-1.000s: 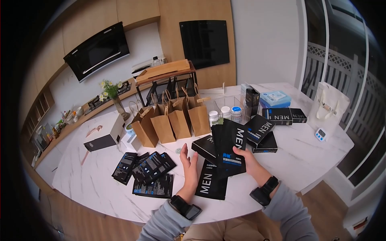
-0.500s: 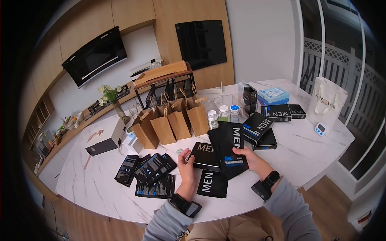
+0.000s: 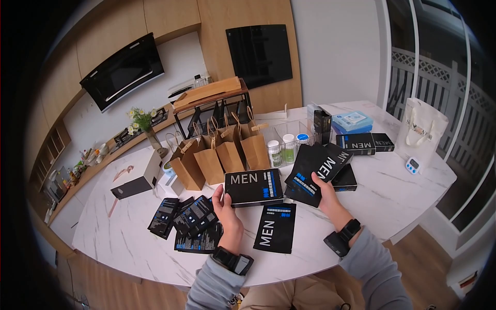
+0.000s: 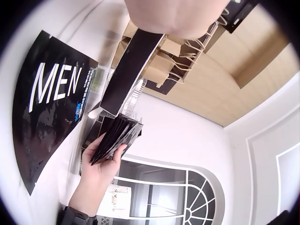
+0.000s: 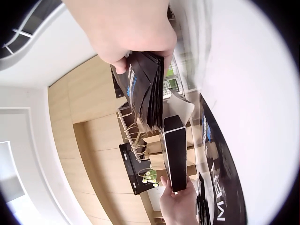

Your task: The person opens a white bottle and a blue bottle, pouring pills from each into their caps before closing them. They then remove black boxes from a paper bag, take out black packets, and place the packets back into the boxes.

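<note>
My left hand (image 3: 231, 222) grips the left end of a flat black box (image 3: 253, 195) lettered MEN, raised over the table. In the right wrist view a pale flap (image 5: 182, 107) stands out at the box's far end, near the pouches. A stack of flat black pouches (image 3: 301, 178) is pinched in my right hand (image 3: 330, 200), thumb on the front; their layered edges show in the left wrist view. Between the hands a single black MEN pouch (image 3: 275, 232) lies on the table. Several more pouches (image 3: 194, 219) lie in a loose pile by my left hand.
Brown paper bags (image 3: 227, 160) stand in a row behind the box. To their right is a clear divided bin (image 3: 312, 147) with white-capped bottles (image 3: 288, 147). More black boxes (image 3: 356, 144), a small timer (image 3: 412, 165) and a white bag (image 3: 421, 126) stand at the right.
My left hand has taken hold of the black box and lifted it, turning its front toward me. The right hand's pouches have shifted up and right, away from the single pouch.
</note>
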The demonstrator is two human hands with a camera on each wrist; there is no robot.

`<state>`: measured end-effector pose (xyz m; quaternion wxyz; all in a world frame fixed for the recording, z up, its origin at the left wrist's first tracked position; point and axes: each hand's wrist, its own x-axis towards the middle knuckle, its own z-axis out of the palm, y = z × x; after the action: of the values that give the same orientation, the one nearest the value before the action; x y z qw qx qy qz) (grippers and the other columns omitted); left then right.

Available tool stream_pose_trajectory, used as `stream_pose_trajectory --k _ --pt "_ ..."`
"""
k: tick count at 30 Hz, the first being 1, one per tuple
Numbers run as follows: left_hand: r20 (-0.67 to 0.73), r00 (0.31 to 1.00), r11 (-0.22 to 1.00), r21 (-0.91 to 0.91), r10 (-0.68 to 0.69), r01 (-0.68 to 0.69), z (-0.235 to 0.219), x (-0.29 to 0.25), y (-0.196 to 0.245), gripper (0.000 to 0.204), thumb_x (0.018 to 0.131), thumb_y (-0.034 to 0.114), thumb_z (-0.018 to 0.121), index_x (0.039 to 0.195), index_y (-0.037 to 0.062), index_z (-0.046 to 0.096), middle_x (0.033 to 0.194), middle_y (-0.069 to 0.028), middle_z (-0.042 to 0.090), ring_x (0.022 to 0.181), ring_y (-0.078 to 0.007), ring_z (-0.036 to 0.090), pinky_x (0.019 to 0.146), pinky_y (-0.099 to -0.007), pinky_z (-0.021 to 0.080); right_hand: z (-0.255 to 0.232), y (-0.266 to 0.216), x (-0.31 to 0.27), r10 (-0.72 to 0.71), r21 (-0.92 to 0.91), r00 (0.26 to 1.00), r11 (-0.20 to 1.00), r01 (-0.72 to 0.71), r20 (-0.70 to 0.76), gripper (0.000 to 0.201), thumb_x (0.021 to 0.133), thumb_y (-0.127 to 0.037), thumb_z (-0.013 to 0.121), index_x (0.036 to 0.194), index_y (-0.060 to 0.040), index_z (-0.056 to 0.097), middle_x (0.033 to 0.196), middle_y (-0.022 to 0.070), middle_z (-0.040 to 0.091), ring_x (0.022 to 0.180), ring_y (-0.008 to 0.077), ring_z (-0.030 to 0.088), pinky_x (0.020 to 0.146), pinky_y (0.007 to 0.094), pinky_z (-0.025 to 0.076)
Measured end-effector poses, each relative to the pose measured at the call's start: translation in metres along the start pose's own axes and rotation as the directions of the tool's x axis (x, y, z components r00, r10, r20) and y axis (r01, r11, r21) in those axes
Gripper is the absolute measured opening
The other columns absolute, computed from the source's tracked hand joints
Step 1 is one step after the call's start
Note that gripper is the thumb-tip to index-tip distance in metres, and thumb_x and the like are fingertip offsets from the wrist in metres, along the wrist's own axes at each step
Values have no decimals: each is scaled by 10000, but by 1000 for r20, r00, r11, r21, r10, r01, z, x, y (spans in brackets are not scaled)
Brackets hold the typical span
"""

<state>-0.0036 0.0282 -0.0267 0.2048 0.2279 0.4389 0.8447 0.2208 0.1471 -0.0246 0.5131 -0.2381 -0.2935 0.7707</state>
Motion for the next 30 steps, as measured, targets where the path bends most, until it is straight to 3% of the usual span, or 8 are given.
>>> stream_pose_trajectory --k 7,12,17,25,30 --pt "2 1000 1000 -14 12 -12 3 -4 4 368 882 -3 395 1242 71 391 1297 -96 355 1182 -188 368 975 -309 320 -1 0 -1 13 -4 1000 1000 -13 15 335 799 -164 643 1091 -63 514 1030 42 577 920 171 570 791 328 490" --pt "12 1000 999 -29 18 -18 1 -1 8 370 887 13 394 1250 85 386 1307 -86 346 1188 -190 364 978 -310 315 -8 5 5 -52 -14 998 999 52 34 320 807 -185 636 1070 -52 510 1013 67 589 907 195 593 786 351 507" --pt "143 989 999 12 44 -46 1 3 14 357 898 45 392 1252 94 380 1292 -82 364 1172 -181 380 968 -300 323 -3 1 1 -6 19 999 1000 5 35 322 801 -167 643 1066 -39 512 1002 57 585 875 173 590 757 319 501" --pt "103 993 998 -27 52 -50 4 -1 14 374 903 44 377 1272 103 364 1280 -86 366 1151 -179 394 961 -291 327 -2 3 0 -64 -35 998 997 65 13 327 801 -160 643 1074 -48 502 1011 50 576 895 159 576 757 309 499" --pt "65 994 996 -20 90 -89 2 0 10 385 908 42 356 1290 90 350 1289 -94 346 1157 -184 388 962 -296 333 -4 6 2 -136 -74 988 987 142 77 368 812 -150 627 1133 -58 473 1040 34 561 945 162 552 816 314 473"
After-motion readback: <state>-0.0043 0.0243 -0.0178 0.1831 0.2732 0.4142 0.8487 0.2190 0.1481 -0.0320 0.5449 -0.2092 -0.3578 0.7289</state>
